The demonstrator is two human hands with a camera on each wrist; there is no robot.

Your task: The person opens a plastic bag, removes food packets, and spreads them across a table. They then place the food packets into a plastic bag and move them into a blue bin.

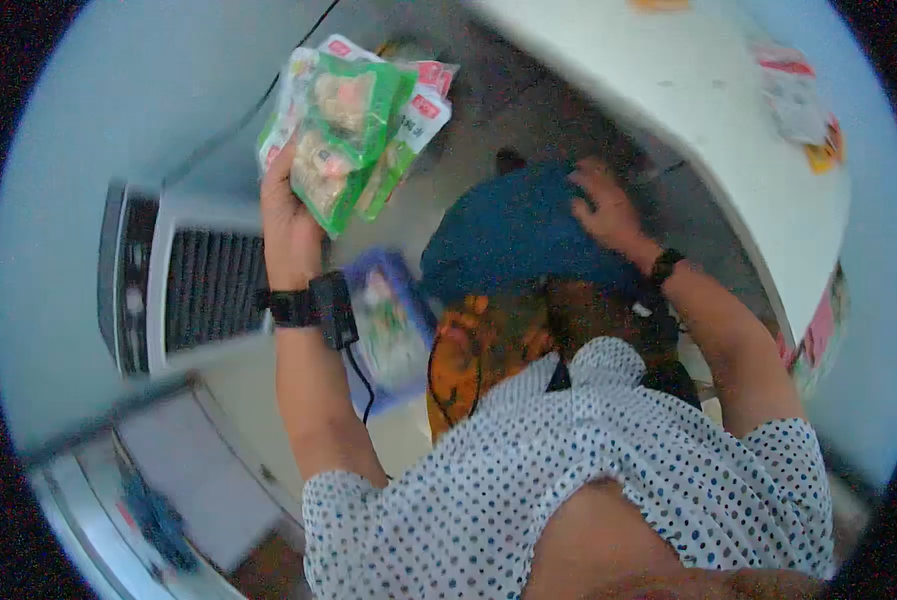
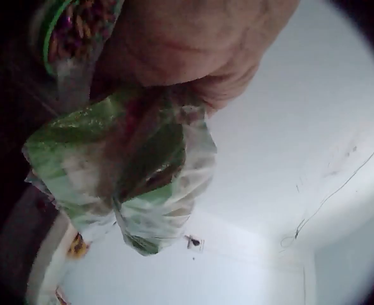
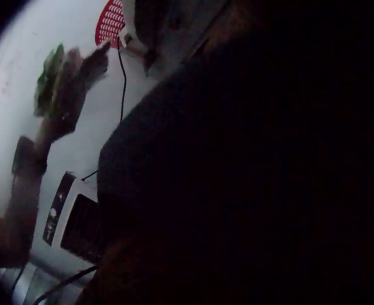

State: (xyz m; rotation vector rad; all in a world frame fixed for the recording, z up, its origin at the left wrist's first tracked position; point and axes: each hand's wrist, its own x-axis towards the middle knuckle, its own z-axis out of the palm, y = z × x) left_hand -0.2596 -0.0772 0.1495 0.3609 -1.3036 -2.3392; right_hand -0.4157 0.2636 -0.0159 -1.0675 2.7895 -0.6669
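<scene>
My left hand (image 1: 290, 215) is raised at the upper left of the head view. It grips several flat plastic food packets (image 1: 343, 130) fanned over one another, green and white with red labels; the front one has a clear window onto pale, lumpy contents. In the left wrist view the packets (image 2: 152, 171) hang from the hand (image 2: 180, 44), their crinkled ends outward. My right hand (image 1: 610, 208) rests with loose fingers on a knee in blue cloth (image 1: 518, 230). The right wrist view is mostly dark, with the raised packets (image 3: 59, 82) at its left.
A blue-purple plastic basket (image 1: 423, 290) with packets inside stands below the left forearm. Left of it is a white appliance with a dark grille (image 1: 213, 285). A white table (image 1: 708, 110) curves along the right, with a packet (image 1: 793, 95) on it. A red perforated basket (image 3: 110, 24) shows behind.
</scene>
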